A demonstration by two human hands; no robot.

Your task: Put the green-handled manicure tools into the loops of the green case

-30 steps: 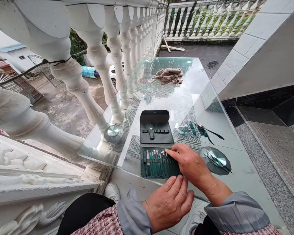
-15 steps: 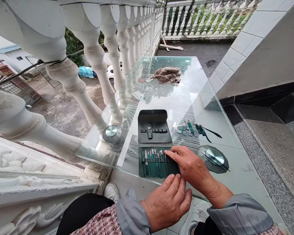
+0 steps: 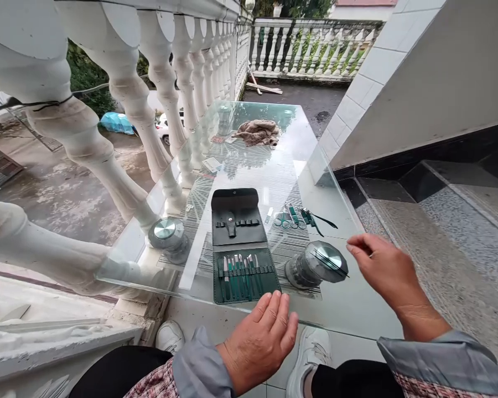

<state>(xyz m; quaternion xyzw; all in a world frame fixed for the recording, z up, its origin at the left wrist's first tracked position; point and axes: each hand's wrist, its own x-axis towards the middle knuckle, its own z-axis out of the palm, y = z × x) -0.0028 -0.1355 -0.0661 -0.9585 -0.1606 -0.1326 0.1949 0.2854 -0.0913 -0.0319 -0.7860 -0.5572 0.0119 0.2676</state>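
Observation:
A dark green manicure case [image 3: 240, 241] lies unfolded on the glass table [image 3: 274, 182]. Several slim green-handled tools [image 3: 238, 273] sit in the loops of its lower half. My left hand [image 3: 261, 337] is open, its fingers stretched out together at the case's lower right corner. Off to the right, my right hand [image 3: 388, 271] is raised with curled fingers, thumb and index tips close but apart, nothing visible between them. Nearest to it, thin black sticks [image 3: 330, 262] lie over a round metal disc [image 3: 327, 257]. Beyond the case are scissors [image 3: 283, 222], nail clippers [image 3: 292, 213] and cuticle nippers [image 3: 317, 221].
A crumpled brown cloth [image 3: 257, 133] lies towards the table's far end. Another metal disc [image 3: 166, 228] tops the support at the left. White balusters [image 3: 128, 105] run along the left side; stone steps [image 3: 415, 215] rise on the right.
My right hand has left the tools in the case and moved right, past the black sticks. My left hand stays by the case corner. The view has turned to the right.

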